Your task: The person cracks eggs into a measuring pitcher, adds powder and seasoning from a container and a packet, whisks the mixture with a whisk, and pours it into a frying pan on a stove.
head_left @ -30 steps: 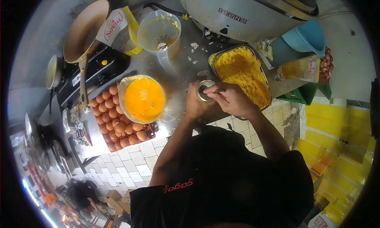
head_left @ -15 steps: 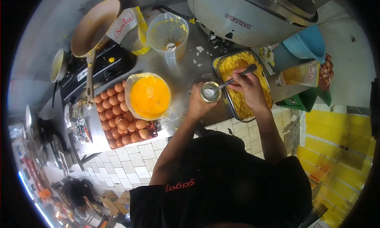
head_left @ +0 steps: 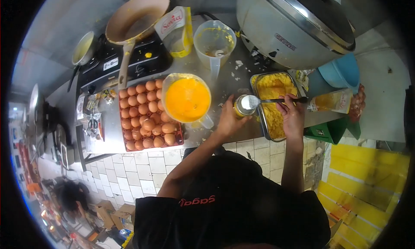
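My left hand is wrapped round a small open jar. In my right hand is a spoon, gripped by its dark handle and lying almost level. Its bowl carries heaped white powder right over the jar's mouth, hiding most of the opening. Under my right hand lies a rectangular metal tray filled with crumbly yellow food that looks like scrambled egg. To the left of my left hand, a clear jug holds orange-yellow beaten egg.
A tray of brown eggs sits left of the jug. Behind are a stove with a frying pan, a pouch, another jug and a large Getra cooker. A blue bowl and second pouch stand right.
The spoon has come up out of the jar and now bears a heap of white powder. Its handle has swung to nearly level. The whole view has shifted, with counter items appearing farther right.
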`<action>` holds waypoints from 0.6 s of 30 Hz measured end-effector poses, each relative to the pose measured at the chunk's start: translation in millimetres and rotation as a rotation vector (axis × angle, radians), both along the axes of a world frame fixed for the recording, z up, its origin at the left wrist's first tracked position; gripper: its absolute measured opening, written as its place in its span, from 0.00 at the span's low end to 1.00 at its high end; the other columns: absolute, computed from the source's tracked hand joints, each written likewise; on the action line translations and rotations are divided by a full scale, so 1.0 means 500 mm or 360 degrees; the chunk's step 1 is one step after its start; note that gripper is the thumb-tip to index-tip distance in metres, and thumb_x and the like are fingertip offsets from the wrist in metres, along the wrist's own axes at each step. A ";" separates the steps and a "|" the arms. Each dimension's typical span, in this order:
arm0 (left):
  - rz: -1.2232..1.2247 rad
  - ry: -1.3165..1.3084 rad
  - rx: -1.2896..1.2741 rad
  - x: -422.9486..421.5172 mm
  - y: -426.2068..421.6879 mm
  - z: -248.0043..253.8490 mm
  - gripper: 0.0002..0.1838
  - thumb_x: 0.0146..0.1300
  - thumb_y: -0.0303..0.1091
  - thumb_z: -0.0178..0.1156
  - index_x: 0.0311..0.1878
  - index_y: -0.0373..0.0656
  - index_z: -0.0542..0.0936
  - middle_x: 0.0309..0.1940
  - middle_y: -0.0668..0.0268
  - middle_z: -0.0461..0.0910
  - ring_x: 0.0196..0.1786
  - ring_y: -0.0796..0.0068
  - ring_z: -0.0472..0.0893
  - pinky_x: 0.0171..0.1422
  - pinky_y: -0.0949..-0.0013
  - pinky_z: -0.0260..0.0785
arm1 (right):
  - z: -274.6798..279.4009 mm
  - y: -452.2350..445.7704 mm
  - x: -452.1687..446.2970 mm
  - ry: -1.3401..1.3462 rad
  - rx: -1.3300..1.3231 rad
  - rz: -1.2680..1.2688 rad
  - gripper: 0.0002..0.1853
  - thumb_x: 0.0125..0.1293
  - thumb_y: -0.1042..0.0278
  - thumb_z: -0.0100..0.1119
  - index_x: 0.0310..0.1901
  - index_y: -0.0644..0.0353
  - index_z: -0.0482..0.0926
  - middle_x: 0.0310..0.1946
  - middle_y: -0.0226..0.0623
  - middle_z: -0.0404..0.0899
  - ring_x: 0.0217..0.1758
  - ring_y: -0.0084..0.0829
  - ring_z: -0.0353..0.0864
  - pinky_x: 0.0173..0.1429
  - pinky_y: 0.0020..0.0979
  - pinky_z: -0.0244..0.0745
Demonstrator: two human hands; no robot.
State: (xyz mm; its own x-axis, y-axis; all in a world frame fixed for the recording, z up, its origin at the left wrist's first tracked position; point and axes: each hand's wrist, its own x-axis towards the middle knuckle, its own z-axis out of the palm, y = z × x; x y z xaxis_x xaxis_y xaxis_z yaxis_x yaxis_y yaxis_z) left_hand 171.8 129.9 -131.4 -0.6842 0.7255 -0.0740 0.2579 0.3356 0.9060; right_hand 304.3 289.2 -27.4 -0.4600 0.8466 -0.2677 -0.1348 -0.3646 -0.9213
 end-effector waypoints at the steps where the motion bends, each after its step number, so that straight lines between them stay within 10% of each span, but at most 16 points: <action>1: -0.0057 0.0000 -0.0027 -0.003 -0.010 0.016 0.60 0.50 0.46 0.77 0.75 0.29 0.48 0.68 0.39 0.62 0.71 0.39 0.63 0.75 0.50 0.59 | 0.013 -0.010 -0.003 0.0027 0.0032 -0.0021 0.14 0.70 0.67 0.64 0.53 0.60 0.75 0.47 0.43 0.81 0.46 0.30 0.84 0.53 0.29 0.83; 5: -0.0224 0.0163 0.0012 0.007 -0.059 -0.006 0.58 0.55 0.49 0.73 0.73 0.24 0.47 0.68 0.34 0.61 0.70 0.30 0.62 0.74 0.47 0.60 | 0.084 -0.090 -0.058 0.0214 0.0228 -0.0073 0.16 0.71 0.67 0.62 0.56 0.62 0.74 0.48 0.42 0.80 0.46 0.29 0.84 0.51 0.27 0.84; 13: -0.0913 -0.0057 -0.0041 -0.042 -0.181 0.036 0.53 0.56 0.50 0.72 0.75 0.33 0.54 0.67 0.36 0.65 0.68 0.38 0.69 0.72 0.51 0.64 | 0.031 -0.252 -0.134 -0.0108 0.1494 0.0710 0.06 0.66 0.81 0.64 0.44 0.65 0.83 0.46 0.46 0.85 0.48 0.34 0.86 0.52 0.29 0.82; 18: -0.1021 -0.0008 0.0014 -0.058 -0.211 0.009 0.52 0.59 0.53 0.69 0.75 0.33 0.53 0.68 0.39 0.66 0.70 0.43 0.68 0.73 0.53 0.63 | 0.046 -0.259 -0.118 -0.0039 0.1593 0.0595 0.10 0.62 0.84 0.66 0.44 0.65 0.85 0.43 0.46 0.86 0.49 0.35 0.86 0.53 0.30 0.81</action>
